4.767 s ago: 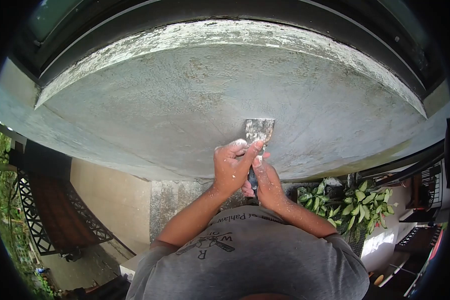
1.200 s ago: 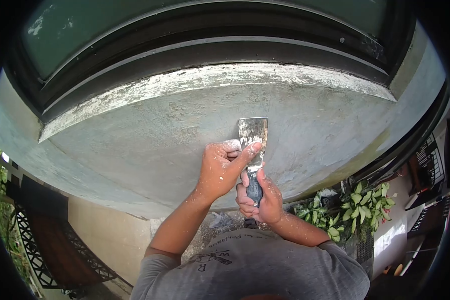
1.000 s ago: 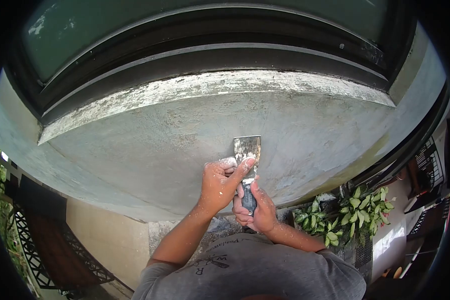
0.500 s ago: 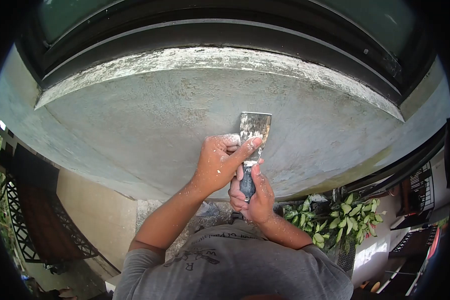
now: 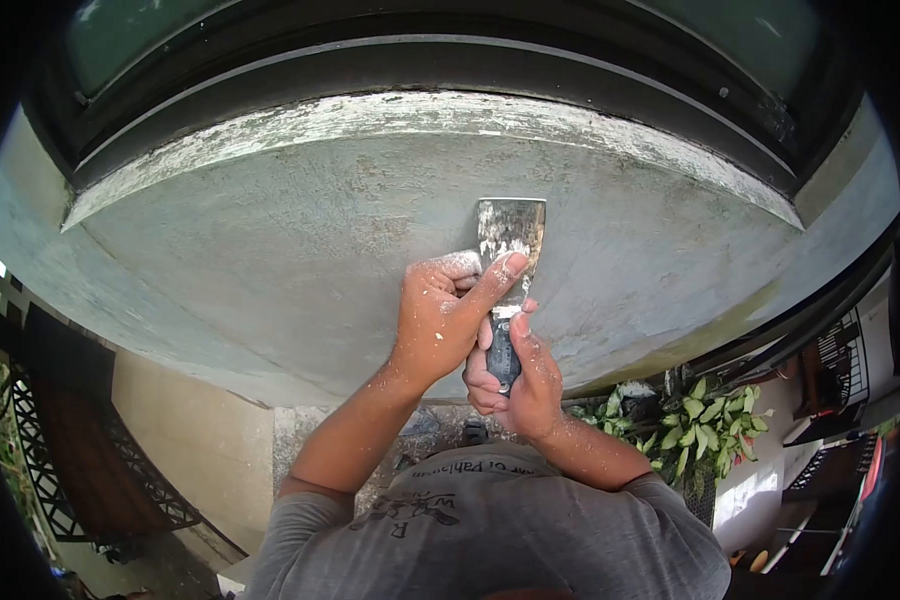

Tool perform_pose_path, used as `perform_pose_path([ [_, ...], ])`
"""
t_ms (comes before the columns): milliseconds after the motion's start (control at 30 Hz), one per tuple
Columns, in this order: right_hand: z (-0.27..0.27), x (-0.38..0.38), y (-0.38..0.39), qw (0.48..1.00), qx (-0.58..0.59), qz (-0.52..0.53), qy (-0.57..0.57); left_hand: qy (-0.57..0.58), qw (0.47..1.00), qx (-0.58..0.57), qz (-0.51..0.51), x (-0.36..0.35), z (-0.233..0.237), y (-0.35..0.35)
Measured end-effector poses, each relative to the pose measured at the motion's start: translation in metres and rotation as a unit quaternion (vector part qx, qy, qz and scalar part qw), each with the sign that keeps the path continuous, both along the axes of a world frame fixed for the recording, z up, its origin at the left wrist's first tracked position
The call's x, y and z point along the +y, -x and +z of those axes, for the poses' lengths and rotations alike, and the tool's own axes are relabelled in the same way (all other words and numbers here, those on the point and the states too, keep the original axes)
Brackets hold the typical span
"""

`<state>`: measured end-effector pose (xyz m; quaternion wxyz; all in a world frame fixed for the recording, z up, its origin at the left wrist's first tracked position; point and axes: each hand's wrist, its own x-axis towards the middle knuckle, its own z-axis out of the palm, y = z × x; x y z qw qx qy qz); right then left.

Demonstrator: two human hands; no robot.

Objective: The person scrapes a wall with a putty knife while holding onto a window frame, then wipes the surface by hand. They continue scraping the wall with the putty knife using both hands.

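Observation:
A putty knife with a worn, paint-flecked metal blade and a dark handle is in both my hands, its wide edge pointing up the wall toward the window ledge. My right hand wraps round the handle, thumb along its side. Higher up, my left hand pinches the blade, thumb flat on its face and fingers curled behind. White dust coats the fingers of both hands. Behind the tool is the grey-green wall, with rough, patchy spots below the ledge.
A ledge with flaking white paint runs under a dark window frame. Leafy plants grow at the lower right. To the left lies a tan floor beside a brown panel with black lattice edging.
Both hands and the putty knife have shifted slightly up the wall toward the ledge. My grip looks the same, and the view has tilted a little.

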<state>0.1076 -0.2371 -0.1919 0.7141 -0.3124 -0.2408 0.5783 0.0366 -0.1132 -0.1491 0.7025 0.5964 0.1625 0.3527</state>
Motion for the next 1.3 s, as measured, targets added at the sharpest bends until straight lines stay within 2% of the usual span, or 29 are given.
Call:
perform_pose_path([
  [67,-0.007,0.003,0.0,1.0,0.004,0.013,-0.02,-0.014,0.999,0.022,0.023,0.0,-0.007,0.001],
  [133,-0.009,0.001,0.004,0.999,-0.033,0.002,0.009,-0.052,0.996,0.051,0.042,-0.001,-0.018,0.002],
  [200,-0.004,0.005,0.001,1.0,-0.012,0.001,0.026,-0.018,0.999,0.031,0.04,0.0,0.001,0.002],
  [267,0.004,0.01,0.001,0.999,-0.034,0.006,-0.022,-0.077,0.994,0.066,0.04,0.009,0.008,0.006],
  [300,-0.001,0.012,0.002,0.999,-0.01,0.013,-0.028,-0.063,0.997,0.025,0.037,0.005,0.01,0.005],
  [433,-0.021,0.007,0.013,1.0,0.027,-0.004,0.003,-0.084,0.993,0.063,0.056,0.001,-0.015,0.009],
  [533,-0.011,0.007,0.007,0.998,0.042,-0.009,-0.045,-0.079,0.995,0.049,0.04,0.0,0.006,0.006],
  [567,-0.004,0.008,0.004,0.998,0.045,-0.009,-0.036,-0.114,0.988,0.101,0.042,0.005,0.01,0.006],
  [600,-0.001,0.009,0.002,0.998,0.049,-0.009,-0.037,-0.115,0.987,0.104,0.041,0.006,0.012,0.005],
  [667,0.004,0.01,-0.002,0.997,0.048,-0.003,-0.06,-0.125,0.989,0.053,0.053,0.005,0.016,-0.001],
  [733,-0.002,0.006,0.004,0.999,-0.005,-0.007,-0.035,-0.103,0.993,0.015,0.051,0.0,0.006,0.0],
  [800,-0.008,0.001,0.01,1.0,0.02,-0.02,0.01,-0.13,0.984,0.105,0.061,-0.004,0.001,0.006],
  [867,-0.004,0.002,0.003,1.0,0.021,-0.014,0.008,-0.14,0.984,0.094,0.064,0.0,-0.002,-0.002],
  [933,0.007,0.0,-0.001,1.0,-0.017,-0.012,-0.019,-0.078,0.996,0.03,0.037,-0.003,0.009,-0.006],
  [1067,0.02,-0.003,-0.003,0.998,0.041,0.002,-0.054,-0.088,0.995,0.021,0.039,-0.002,0.013,-0.012],
  [1133,0.011,-0.008,0.0,1.0,0.026,-0.003,-0.012,-0.04,0.998,0.013,0.036,-0.015,0.014,-0.01],
  [1167,0.007,-0.01,0.0,1.0,0.024,0.001,-0.004,-0.072,0.994,0.06,0.062,-0.017,0.014,-0.01],
  [1200,0.007,-0.008,-0.004,1.0,0.022,0.002,-0.007,-0.074,0.994,0.058,0.063,-0.017,0.017,-0.014],
  [1267,0.012,-0.011,-0.01,1.0,-0.003,-0.004,-0.01,-0.026,0.997,0.015,0.075,-0.025,0.024,-0.021],
  [1300,0.018,-0.01,-0.012,0.999,0.025,-0.016,-0.015,-0.039,0.997,0.005,0.064,-0.018,0.018,-0.025],
])
